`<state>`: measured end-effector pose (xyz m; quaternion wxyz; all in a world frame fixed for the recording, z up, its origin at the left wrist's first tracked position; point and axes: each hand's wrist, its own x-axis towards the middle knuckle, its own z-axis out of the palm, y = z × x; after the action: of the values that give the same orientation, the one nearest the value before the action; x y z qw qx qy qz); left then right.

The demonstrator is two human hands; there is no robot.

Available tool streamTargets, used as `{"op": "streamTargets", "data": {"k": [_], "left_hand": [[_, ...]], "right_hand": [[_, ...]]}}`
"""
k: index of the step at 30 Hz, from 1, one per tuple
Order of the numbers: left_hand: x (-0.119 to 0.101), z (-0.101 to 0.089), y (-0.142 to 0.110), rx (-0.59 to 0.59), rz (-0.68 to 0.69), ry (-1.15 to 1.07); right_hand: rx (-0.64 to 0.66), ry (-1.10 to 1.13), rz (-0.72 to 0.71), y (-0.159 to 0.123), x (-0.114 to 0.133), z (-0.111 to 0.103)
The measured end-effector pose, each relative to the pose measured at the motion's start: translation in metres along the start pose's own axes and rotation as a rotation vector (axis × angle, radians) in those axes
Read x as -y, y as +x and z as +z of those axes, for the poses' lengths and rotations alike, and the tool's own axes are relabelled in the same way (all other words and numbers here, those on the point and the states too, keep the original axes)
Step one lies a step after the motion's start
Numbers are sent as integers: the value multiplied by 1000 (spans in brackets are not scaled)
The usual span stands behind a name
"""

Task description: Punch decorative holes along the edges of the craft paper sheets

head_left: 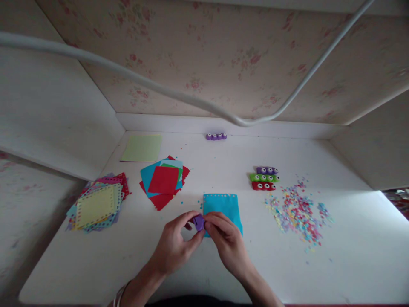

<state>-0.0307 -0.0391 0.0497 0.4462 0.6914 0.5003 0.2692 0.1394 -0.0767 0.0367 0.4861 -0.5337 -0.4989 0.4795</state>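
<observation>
Holding a purple punch at the left edge of a blue sheet, between left hand thumb and fingers; pinching narrowly beside it with right hand, cannot tell whether on punch or paper; partly covering the sheet.

1 head-worn camera looks forward and down over the nearby white table.

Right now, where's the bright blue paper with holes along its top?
In the head view, the blue paper lies on the white table just right of centre, partly hidden by the right hand, left of the colourful paper bits.
</observation>
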Motion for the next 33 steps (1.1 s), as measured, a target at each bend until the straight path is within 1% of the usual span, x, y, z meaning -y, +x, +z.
{"op": "streamTargets", "data": {"k": [3,8,10,13,15,19,22,25,29,33], "left_hand": [[0,1,0,14,24,24],[-1,4,1,32,80,47],[0,4,1,44,106,56],[1,4,0,79,124,62],[2,3,-1,115,138,66],[3,1,-4,154,170,91],[4,0,-5,164,198,113],[6,-2,-6,188,220,135],[7,-3,-6,207,238,144],[4,-2,-8,233,190,62]], "right_hand": [[9,-70,-56,1,-1,-3],[-33,-106,-9,-2,-7,-7],[-7,-167,-42,-2,-7,-11],[85,-276,-138,3,-2,-21],[174,-313,-192,6,3,-28],[343,-370,-239,10,13,-40],[403,-426,-274,10,17,-45],[423,-463,-308,8,17,-45],[409,-444,-327,8,17,-42],[386,-358,-293,9,20,-41]]}}
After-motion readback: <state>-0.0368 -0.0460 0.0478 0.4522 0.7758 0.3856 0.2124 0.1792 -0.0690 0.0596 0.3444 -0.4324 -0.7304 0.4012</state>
